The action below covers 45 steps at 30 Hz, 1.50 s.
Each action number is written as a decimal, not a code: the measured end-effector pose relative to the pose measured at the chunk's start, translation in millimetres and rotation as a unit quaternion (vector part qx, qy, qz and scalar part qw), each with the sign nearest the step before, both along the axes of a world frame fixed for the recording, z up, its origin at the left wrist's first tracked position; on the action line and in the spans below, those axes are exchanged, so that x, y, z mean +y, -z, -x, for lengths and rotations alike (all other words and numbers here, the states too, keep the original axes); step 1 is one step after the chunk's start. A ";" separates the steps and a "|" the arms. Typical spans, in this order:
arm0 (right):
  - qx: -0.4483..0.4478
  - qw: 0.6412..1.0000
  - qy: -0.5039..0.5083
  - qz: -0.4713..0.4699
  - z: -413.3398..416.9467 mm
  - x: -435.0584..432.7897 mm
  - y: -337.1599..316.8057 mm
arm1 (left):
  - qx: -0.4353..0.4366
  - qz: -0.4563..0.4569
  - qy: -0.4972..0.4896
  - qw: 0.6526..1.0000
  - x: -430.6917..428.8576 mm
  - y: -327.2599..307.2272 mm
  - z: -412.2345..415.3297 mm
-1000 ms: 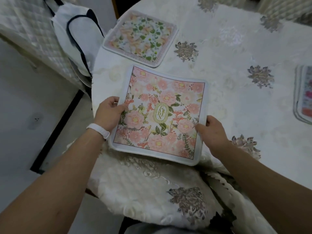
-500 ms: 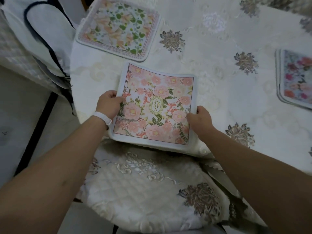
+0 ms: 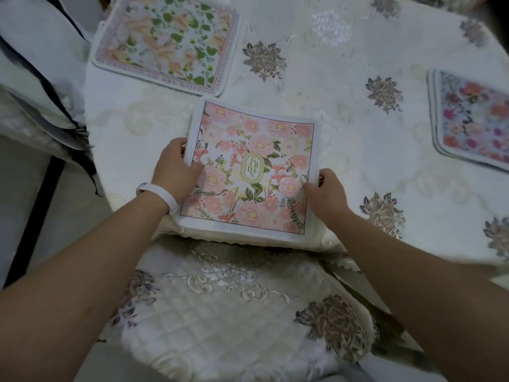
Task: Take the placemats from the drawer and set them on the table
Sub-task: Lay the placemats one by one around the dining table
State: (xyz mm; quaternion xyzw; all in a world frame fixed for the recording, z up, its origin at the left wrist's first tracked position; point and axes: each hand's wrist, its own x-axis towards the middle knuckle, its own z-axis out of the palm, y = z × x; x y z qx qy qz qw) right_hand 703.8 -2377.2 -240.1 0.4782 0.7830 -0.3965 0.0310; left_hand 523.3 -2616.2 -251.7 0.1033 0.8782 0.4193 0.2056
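Gripping the pink floral placemat [image 3: 252,172] by its side edges, the left hand [image 3: 176,168] and right hand [image 3: 326,193] hold it at the bench's [image 3: 330,111] near edge. It looks light and floppy, best held by both sides. Two more mats lie farther off, with bare cloth between.

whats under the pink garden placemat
The pink placemat lies on the embroidered tablecloth at the table's near edge, held by the left hand and right hand. The cloth directly beneath it is covered, so anything there cannot be seen.
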 end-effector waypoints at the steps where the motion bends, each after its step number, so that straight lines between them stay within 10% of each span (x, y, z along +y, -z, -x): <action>1: 0.003 1.000 -0.008 -0.007 0.1 0.9 0.4 | 0.020 0.006 0.003 1.000 -1.2 1.8 -0.2; 8: 0.011 0.999 0.000 -0.052 2.6 -1.1 10.1 | 0.069 0.086 0.101 0.989 3.7 11.6 -6.2; 13: -0.030 0.935 -0.230 -0.267 3.2 -13.8 21.9 | 0.189 0.205 0.211 0.937 17.2 26.7 -15.1; 30: -0.032 0.858 -0.437 -0.268 104.2 12.1 54.3 | 0.276 0.261 0.404 0.832 104.6 43.8 55.9; 45: -0.029 0.871 -0.392 -0.294 142.5 43.6 59.6 | 0.265 0.287 0.320 0.863 133.6 48.6 73.3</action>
